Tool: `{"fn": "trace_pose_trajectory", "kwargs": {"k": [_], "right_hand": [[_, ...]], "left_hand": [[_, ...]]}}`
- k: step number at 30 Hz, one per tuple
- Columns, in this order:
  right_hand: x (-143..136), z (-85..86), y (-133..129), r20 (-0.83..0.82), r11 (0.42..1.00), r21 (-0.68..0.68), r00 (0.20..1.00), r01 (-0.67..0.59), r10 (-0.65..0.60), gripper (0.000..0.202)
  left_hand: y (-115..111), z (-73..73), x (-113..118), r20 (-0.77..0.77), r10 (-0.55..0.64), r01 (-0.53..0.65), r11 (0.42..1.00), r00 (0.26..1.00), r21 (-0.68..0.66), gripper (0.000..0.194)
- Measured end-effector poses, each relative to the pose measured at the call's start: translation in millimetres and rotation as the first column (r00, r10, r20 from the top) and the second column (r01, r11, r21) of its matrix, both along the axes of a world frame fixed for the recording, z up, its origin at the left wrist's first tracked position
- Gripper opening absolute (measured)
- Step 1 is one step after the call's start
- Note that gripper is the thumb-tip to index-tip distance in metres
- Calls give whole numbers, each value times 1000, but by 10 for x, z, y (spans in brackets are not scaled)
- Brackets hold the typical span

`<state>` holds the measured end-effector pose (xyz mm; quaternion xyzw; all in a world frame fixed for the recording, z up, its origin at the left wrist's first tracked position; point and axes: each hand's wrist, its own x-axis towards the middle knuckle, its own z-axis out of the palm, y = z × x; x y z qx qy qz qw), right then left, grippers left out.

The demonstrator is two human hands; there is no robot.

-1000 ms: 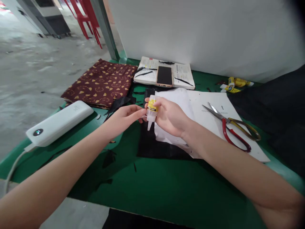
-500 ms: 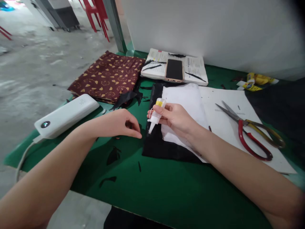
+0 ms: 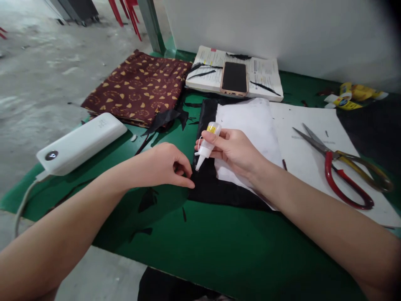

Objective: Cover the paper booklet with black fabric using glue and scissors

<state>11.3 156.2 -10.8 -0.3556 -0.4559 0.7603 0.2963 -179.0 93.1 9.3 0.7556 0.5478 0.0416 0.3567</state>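
Observation:
My right hand (image 3: pixel 236 150) grips a small white glue bottle (image 3: pixel 209 144) with a yellow label, its nozzle tilted down at the left strip of a black cloth (image 3: pixel 206 184). A white paper sheet (image 3: pixel 244 138) lies over that cloth, partly hidden behind my right hand. At the cloth's left edge is my left hand (image 3: pixel 166 165), fingers loosely curled, with a gap between thumb and forefinger. Nothing shows in it. The left thumb tip comes up to the cloth edge; whether it presses there I cannot tell.
Red-handled scissors (image 3: pixel 335 156) lie part open on the paper at right. Behind stand an open book (image 3: pixel 266 77) with a phone (image 3: pixel 234 77) on it, and yellow tubes (image 3: pixel 344 102). Patterned brown fabric (image 3: pixel 138 90) and a cabled white power bank (image 3: pixel 83 144) lie left. Black scraps (image 3: pixel 148 200) dot the green table.
My left hand has moved right and slightly down to the cloth's edge. The glue bottle stays in my right hand, its nozzle still over the black strip. The view has tilted down a little.

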Motion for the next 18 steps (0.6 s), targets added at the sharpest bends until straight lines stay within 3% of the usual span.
{"fn": "trace_pose_trajectory", "kwargs": {"k": [5, 11, 14, 18], "right_hand": [[9, 6, -11, 28, 1000, 19, 999, -16, 15, 30], [7, -18, -33, 39, 995, 80, 997, -65, 62, 35], [10, -43, -47, 39, 993, 86, 996, -77, 74, 36], [18, -36, -67, 119, 982, 145, 987, -123, 106, 39]], "left_hand": [[-32, -28, 39, -19, -123, 124, 983, 992, 137, 16], [-70, -3, 13, -85, -385, 387, 840, 919, 380, 17], [-96, 16, 6, -105, -415, 419, 807, 904, 416, 15], [-113, 34, 5, -102, -431, 435, 811, 896, 391, 13]]}}
